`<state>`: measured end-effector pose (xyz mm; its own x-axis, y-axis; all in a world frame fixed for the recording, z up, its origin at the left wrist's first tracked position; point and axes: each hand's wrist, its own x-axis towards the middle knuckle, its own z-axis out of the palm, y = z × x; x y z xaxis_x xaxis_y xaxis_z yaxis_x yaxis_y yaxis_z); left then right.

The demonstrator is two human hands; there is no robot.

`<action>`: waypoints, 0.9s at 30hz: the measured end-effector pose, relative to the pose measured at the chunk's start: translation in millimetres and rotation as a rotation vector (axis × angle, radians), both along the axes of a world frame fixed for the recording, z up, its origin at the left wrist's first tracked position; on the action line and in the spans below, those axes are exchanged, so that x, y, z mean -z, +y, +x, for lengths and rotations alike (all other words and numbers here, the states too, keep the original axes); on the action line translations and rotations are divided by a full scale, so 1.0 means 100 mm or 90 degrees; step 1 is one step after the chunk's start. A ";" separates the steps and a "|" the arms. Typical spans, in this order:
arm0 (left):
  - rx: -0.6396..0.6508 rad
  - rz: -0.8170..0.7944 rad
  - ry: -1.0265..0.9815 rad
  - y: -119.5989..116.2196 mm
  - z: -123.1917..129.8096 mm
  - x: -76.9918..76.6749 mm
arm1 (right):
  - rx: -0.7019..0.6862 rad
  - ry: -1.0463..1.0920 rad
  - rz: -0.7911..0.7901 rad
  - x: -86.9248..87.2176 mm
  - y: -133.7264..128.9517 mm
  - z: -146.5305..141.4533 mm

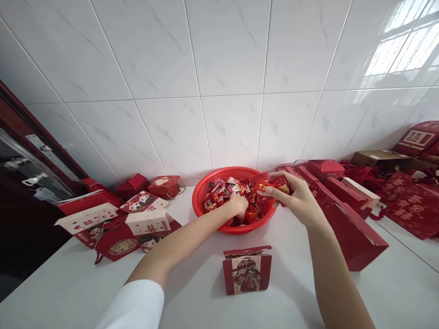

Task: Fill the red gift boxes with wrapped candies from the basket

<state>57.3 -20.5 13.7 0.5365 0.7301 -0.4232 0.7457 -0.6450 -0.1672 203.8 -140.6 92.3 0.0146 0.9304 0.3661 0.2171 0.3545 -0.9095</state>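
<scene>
A red plastic basket with perforated walls stands against the tiled wall, filled with red-wrapped candies. My left hand reaches down into it, fingers curled among the candies; the fingertips and anything between them are hidden. Over the basket's right rim, my right hand is closed on several red candy packets with gold print. In front of the basket, a small red gift box with a printed figure stands upright on the white table, its top flaps up.
Several red and cream gift boxes stand at the left. More red boxes are lined up at the right. Red bags and an open cardboard box lie farther right. A dark door frame borders the left.
</scene>
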 end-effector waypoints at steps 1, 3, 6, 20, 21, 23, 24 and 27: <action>0.001 0.001 0.000 0.00 0.00 0.01 | -0.003 0.001 0.000 0.00 0.00 0.00; 0.001 0.002 -0.003 0.01 -0.01 0.04 | -0.010 0.004 -0.002 0.01 0.01 0.00; -0.004 0.004 -0.008 0.03 -0.03 0.08 | -0.012 0.010 -0.004 0.02 0.01 0.00; -0.048 -0.045 -0.173 0.17 -0.16 0.08 | -0.008 0.009 -0.006 0.03 0.00 0.00; -0.044 -0.061 -0.188 0.19 -0.22 0.01 | -0.011 0.010 -0.007 0.03 0.00 0.00; -0.037 -0.106 -0.227 0.24 -0.37 -0.14 | -0.013 0.003 -0.007 0.03 0.01 0.00; -0.036 -0.127 -0.255 0.25 -0.44 -0.22 | -0.012 -0.002 -0.006 0.03 0.01 0.00; -0.045 -0.163 -0.342 0.27 -0.64 -0.37 | -0.009 -0.009 0.000 0.05 0.03 0.01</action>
<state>-6.6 6.8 50.3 0.6785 0.6818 -0.2735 0.7250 -0.5612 0.3993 204.8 -137.7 87.1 -0.0041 0.9307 0.3656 0.2245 0.3572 -0.9067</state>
